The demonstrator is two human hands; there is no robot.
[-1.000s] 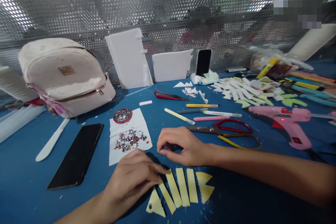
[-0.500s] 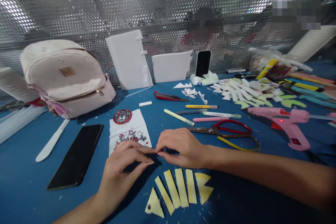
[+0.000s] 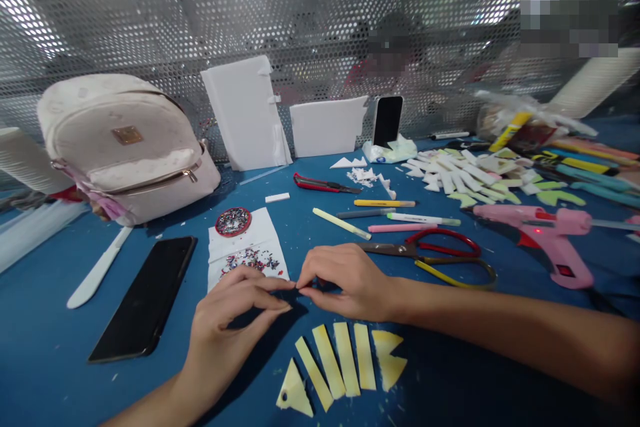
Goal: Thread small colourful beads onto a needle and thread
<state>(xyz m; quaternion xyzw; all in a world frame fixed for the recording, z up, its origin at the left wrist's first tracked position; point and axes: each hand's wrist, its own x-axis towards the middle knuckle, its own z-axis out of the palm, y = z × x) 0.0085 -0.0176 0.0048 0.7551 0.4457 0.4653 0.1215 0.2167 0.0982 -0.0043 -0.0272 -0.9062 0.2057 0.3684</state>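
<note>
My left hand and my right hand meet at their fingertips just above the table, in front of a white paper strewn with small glittery flakes. The right thumb and index finger are pinched together. On the left, the thumb and a finger come together while the index finger reaches to the right fingertips. Anything held between them is too small to make out. Below lie yellow foam pieces laid out like a fish: a triangular head with a dark eye, several strips and a notched tail.
Scissors, several markers and a red cutter lie beyond my hands. A pink glue gun and foam scraps are right. A black phone, white knife and backpack stand or lie left.
Almost nothing differs. My left fingertips have shifted very slightly, and both hands stay together at the same spot. The foam pieces lie as before.
</note>
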